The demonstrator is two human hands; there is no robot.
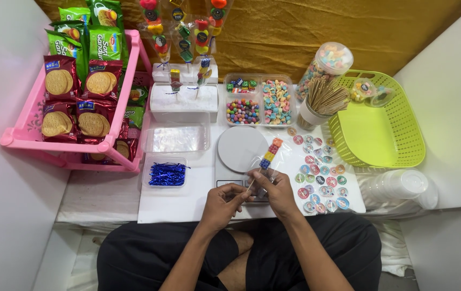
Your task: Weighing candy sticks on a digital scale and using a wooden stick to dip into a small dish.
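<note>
A candy skewer (270,154) with red, yellow and blue sweets in a clear wrapper slants over a white kitchen scale (241,148). My right hand (277,188) grips the wrapper at the stick's lower end. My left hand (226,201) pinches the same lower end right beside it, fingers closed on the stick. Both hands meet at the near edge of the scale.
Round stickers (321,180) lie right of the hands. A tray of blue twist ties (166,174) sits to the left, a pink rack of biscuit packs (74,97) beyond. Candy trays (260,99), a stick cup (322,102), a green basket (381,121) and finished skewers (184,37) stand behind.
</note>
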